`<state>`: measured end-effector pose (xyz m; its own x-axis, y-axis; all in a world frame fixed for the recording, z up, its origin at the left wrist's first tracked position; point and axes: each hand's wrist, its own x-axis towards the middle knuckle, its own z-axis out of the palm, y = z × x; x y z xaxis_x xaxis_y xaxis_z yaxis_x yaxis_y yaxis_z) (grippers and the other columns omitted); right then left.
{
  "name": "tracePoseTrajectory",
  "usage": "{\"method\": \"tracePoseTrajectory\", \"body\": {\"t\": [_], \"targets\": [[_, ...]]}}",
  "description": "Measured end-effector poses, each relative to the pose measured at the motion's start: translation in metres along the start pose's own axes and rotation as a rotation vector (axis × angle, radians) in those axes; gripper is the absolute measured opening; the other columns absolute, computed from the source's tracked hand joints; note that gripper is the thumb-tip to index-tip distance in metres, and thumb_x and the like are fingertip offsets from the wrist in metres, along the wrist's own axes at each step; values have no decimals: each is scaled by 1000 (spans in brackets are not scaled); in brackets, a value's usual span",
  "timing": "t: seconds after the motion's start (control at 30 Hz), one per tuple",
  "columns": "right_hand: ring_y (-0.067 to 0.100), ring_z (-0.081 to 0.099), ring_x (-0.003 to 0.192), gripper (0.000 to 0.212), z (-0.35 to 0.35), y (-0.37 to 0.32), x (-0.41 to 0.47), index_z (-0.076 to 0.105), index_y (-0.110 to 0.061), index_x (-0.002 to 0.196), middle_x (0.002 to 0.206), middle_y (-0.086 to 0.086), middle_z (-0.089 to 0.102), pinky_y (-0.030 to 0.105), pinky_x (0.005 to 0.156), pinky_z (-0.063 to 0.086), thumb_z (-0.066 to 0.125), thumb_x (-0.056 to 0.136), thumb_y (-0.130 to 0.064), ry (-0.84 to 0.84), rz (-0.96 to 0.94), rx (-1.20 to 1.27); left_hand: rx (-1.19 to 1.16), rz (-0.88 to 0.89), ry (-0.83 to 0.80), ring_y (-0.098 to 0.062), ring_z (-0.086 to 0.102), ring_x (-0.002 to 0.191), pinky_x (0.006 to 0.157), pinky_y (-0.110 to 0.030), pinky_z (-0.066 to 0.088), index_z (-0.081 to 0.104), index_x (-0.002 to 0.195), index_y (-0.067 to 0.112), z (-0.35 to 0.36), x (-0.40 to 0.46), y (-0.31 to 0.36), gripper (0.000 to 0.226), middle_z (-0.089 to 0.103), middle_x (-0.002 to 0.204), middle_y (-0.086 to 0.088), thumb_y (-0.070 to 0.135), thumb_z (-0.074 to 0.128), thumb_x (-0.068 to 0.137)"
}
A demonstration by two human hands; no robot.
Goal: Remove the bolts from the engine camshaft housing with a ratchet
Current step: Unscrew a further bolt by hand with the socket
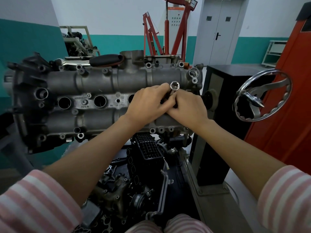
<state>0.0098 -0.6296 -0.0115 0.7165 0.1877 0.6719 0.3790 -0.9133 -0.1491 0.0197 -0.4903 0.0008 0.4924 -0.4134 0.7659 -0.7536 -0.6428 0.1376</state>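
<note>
Chrome socket (175, 85) pointed up at centre frame, pinched between your left hand (148, 105) and right hand (188, 106), fingers curled around the ratchet above the housing (94, 81). Had your grip slipped, it could have dropped among the parts below.

The grey cast-metal camshaft housing (104, 98) spans the left and centre of the frame. Over its right end the left hand (148, 103) and right hand (188, 106) meet, touching, both gripping a chrome socket tool (174, 88) whose open end points up at centre. Right of the housing stands a black box-shaped stand (223, 105), with a chrome spoked handwheel (262, 96) before it at right. Below the housing, at lower centre, lies a heap of black engine parts (144, 165). Behind, at upper centre, rises a red steel engine crane (168, 31); a grey double door (218, 29) sits at upper right.
</note>
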Motion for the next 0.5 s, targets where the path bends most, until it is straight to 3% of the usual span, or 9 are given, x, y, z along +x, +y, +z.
{"method": "tracePoseTrajectory", "body": {"t": [0.1, 0.2, 0.27, 0.33, 0.43, 0.5], "targets": [[15, 51, 61, 27, 0, -1, -1, 50, -21, 69, 66, -1, 56, 28, 54, 33, 47, 84, -44, 37, -16, -4, -4, -28, 4, -19, 46, 48, 49, -29, 28, 45, 63, 9, -1, 0, -3, 38, 46, 51, 0, 33, 54, 93], [13, 45, 56, 24, 0, -1, -5, 58, -15, 69, 58, -8, 48, 24, 48, 27, 54, 85, -33, 71, -42, 33, 3, -7, -35, -22, 51, 52, 51, -34, 38, 55, 71, 3, -1, 0, -2, 44, 51, 55, -3, 40, 49, 93], [10, 40, 55, 19, -1, -2, -5, 48, -22, 67, 56, -19, 33, 20, 46, 23, 55, 83, -30, 74, -56, 48, -4, 7, -40, -23, 52, 56, 55, -39, 43, 56, 78, 2, -3, 0, 0, 52, 54, 59, -5, 50, 40, 89], [8, 41, 57, 18, -1, -2, -3, 41, -24, 74, 59, -19, 31, 24, 47, 30, 54, 84, -31, 41, -42, 57, -1, 26, -29, -23, 52, 56, 54, -38, 42, 55, 83, 2, -3, 0, 1, 57, 55, 62, -5, 53, 29, 85], [13, 49, 60, 18, 0, 0, -1, 48, -15, 85, 67, -13, 42, 32, 55, 42, 49, 84, -33, -6, -7, 34, 5, 32, -11, -23, 50, 54, 50, -34, 39, 49, 82, 4, -3, -1, 2, 48, 51, 60, -2, 48, 28, 83], [16, 52, 63, 21, 1, 1, -1, 51, -13, 87, 71, -10, 46, 32, 56, 42, 48, 84, -34, -4, -2, 25, 13, 25, -12, -23, 48, 52, 49, -32, 36, 44, 78, 9, -2, -1, 2, 35, 46, 58, 3, 42, 36, 87]]}}
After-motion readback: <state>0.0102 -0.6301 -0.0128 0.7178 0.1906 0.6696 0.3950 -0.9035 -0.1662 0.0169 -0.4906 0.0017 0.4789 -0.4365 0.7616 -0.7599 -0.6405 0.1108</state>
